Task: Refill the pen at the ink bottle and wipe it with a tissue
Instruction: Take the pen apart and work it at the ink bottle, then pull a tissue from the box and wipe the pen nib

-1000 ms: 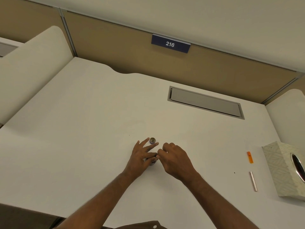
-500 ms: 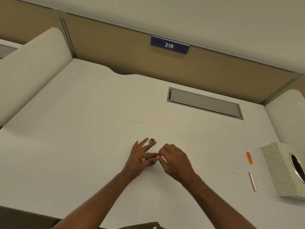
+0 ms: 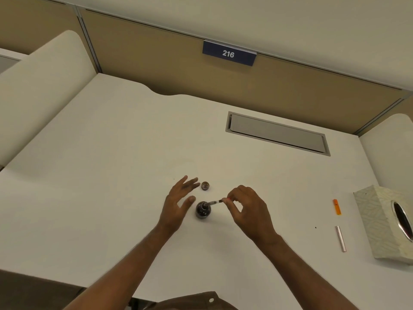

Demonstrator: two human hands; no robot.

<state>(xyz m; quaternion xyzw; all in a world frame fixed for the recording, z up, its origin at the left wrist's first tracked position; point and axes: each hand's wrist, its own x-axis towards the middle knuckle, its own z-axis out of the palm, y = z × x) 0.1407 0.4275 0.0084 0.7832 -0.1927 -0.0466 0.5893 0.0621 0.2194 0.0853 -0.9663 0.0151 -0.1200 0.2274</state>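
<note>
A small dark ink bottle (image 3: 203,210) stands open on the white desk (image 3: 111,166). Its round cap (image 3: 205,185) lies just behind it. My right hand (image 3: 248,209) pinches the thin pen part (image 3: 214,202) by its rear end, tilted, with its tip in the bottle's mouth. My left hand (image 3: 178,202) hovers just left of the bottle with fingers spread, touching nothing. A patterned tissue box (image 3: 380,222) sits at the right edge of the desk.
An orange pen piece (image 3: 337,206) and a silvery pen tube (image 3: 340,238) lie on the desk left of the tissue box. A grey cable hatch (image 3: 277,133) is set into the desk at the back. Partition walls close the back and sides.
My left hand has let go of the bottle and opened to the left. My right hand has drawn back to the right, so the bottle and pen show between the hands.
</note>
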